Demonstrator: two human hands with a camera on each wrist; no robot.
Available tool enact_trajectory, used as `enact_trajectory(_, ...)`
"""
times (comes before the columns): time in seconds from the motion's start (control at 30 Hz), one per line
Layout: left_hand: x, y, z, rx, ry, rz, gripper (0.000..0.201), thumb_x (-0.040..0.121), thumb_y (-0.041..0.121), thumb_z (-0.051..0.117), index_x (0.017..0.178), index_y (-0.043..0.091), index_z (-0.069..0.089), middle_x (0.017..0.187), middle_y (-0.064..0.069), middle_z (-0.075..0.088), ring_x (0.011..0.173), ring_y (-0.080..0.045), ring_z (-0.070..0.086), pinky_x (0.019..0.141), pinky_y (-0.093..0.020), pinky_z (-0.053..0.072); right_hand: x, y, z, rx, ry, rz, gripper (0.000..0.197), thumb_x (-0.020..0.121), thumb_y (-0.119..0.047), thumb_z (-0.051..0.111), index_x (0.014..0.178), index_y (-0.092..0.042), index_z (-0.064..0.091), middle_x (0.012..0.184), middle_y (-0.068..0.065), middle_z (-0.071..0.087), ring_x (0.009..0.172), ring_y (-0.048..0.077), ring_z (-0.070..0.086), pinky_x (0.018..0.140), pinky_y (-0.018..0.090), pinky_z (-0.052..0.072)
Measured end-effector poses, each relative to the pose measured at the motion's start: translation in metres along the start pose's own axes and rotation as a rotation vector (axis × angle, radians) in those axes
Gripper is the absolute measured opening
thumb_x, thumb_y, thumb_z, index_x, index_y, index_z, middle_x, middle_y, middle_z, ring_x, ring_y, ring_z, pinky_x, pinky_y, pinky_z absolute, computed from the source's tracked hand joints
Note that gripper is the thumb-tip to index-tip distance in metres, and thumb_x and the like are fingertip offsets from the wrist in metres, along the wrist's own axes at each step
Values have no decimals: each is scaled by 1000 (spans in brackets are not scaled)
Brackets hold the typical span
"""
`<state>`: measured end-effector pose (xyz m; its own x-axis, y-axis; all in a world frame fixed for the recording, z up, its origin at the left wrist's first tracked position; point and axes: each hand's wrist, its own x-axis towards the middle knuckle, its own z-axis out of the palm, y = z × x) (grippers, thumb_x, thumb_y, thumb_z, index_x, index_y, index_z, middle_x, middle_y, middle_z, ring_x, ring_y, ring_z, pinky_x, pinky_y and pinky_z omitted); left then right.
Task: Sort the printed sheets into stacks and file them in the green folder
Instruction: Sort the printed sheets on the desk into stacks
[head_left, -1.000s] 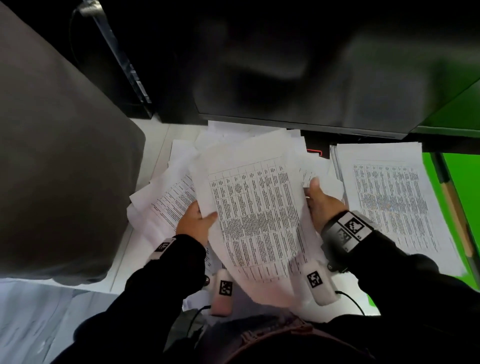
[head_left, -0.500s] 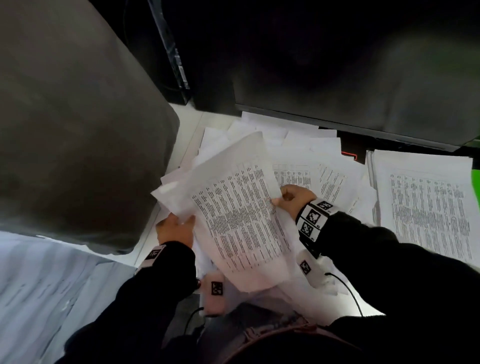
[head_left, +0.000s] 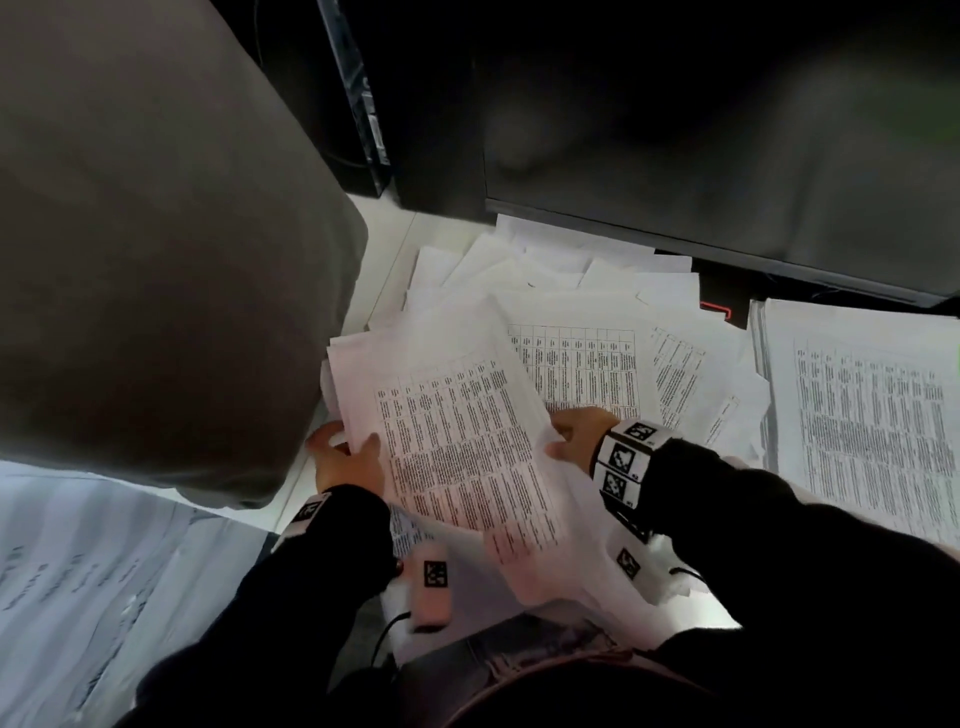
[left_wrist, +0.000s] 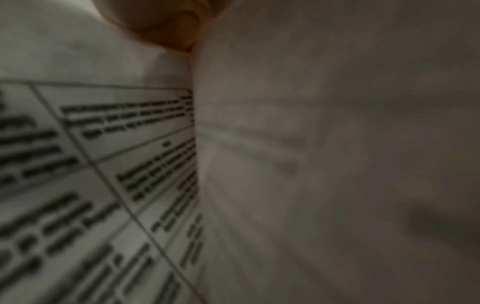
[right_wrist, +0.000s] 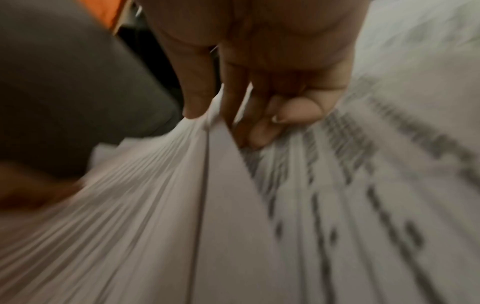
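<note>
I hold a bundle of printed sheets (head_left: 457, 441) tilted above the desk. My left hand (head_left: 345, 454) grips its left edge, thumb on top. My right hand (head_left: 574, 434) pinches the right edge; the right wrist view shows the fingers (right_wrist: 233, 107) curled round the fanned paper edges (right_wrist: 155, 185). The left wrist view is filled by blurred table print (left_wrist: 103, 164). Loose sheets (head_left: 582, 364) lie scattered beneath. A squared stack of printed sheets (head_left: 862, 415) lies at the right. The green folder shows only as a thin green sliver at the right frame edge.
A grey chair back (head_left: 156, 249) crowds the left side. A dark monitor (head_left: 727, 156) overhangs the desk at the back. More printed pages (head_left: 93, 597) lie at the lower left. Two white tagged devices (head_left: 431, 587) hang by my lap.
The bundle has swung left and turned with both hands still on it. My view has shifted left, so the green folder has all but left the frame.
</note>
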<state>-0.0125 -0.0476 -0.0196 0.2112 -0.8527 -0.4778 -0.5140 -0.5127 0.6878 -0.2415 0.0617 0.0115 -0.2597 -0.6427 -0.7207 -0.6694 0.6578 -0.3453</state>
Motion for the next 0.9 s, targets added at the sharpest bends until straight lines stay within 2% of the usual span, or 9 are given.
enact_trajectory(0.1, 4, -4, -4, 29, -67, 22, 61, 83, 12, 61, 137, 13, 33, 121, -19, 62, 113, -34, 56, 94, -37, 41, -1, 22, -15, 214, 161, 120, 55, 83, -53, 55, 127, -20, 50, 127, 4, 56, 99, 20, 61, 85, 34, 50)
enact_trajectory(0.17, 7, -7, -6, 157, -132, 67, 51, 85, 15, 58, 133, 9, 41, 123, -18, 61, 112, -35, 56, 86, -34, 41, -3, 37, -31, 415, 409, 321, 63, 77, -46, 66, 130, -22, 42, 127, 8, 55, 91, 20, 62, 77, 32, 52)
enact_trajectory(0.23, 6, -8, -7, 227, -154, 108, 38, 87, 18, 56, 123, 6, 51, 121, -17, 61, 109, -35, 57, 79, -29, 37, -4, 51, -42, 502, 522, 447, 73, 74, -38, 73, 134, -19, 37, 130, 13, 52, 106, 27, 58, 88, 34, 47)
enact_trajectory(0.33, 2, -8, -8, 220, -161, 132, 32, 90, 21, 53, 119, 6, 54, 115, -15, 63, 105, -34, 58, 76, -27, 35, -5, 60, -44, 567, 386, 442, 69, 77, -28, 73, 134, -13, 36, 127, 11, 54, 105, 27, 56, 87, 31, 41)
enact_trajectory(0.5, -2, -7, -16, 225, -115, 177, 26, 93, 25, 45, 111, 10, 58, 98, -10, 61, 92, -30, 57, 76, -31, 39, -6, 73, -43, 342, 304, 340, 37, 87, -31, 61, 115, -8, 59, 108, 9, 63, 86, 22, 53, 77, 27, 39)
enact_trajectory(0.6, 2, -9, -20, 261, -103, 239, 29, 92, 23, 42, 117, 18, 57, 109, -12, 64, 97, -33, 59, 82, -35, 44, -13, 84, -45, 304, 327, 326, 28, 90, -30, 57, 105, -7, 61, 103, 10, 61, 88, 25, 55, 75, 26, 40)
enact_trajectory(0.7, 3, -9, -24, 253, -96, 303, 51, 90, 17, 41, 135, 39, 39, 127, -3, 59, 110, -32, 57, 93, -36, 43, -17, 97, -43, 361, 420, 324, 21, 89, -28, 58, 81, -8, 54, 75, 8, 54, 65, 22, 48, 57, 25, 34)
enact_trajectory(0.8, -2, -5, -28, 259, -82, 320, 62, 91, 15, 39, 135, 56, 24, 135, 3, 53, 119, -29, 53, 101, -36, 39, -16, 106, -38, 418, 443, 283, 16, 88, -27, 59, 93, -12, 62, 82, 6, 60, 73, 23, 54, 71, 27, 42)
enact_trajectory(0.9, -2, -6, -28, 259, -69, 254, 40, 93, 20, 41, 130, 33, 46, 124, -8, 60, 110, -32, 56, 93, -38, 43, -16, 107, -34, 421, 387, 243, 10, 88, -27, 59, 91, -18, 62, 82, 5, 62, 73, 22, 55, 73, 26, 43)
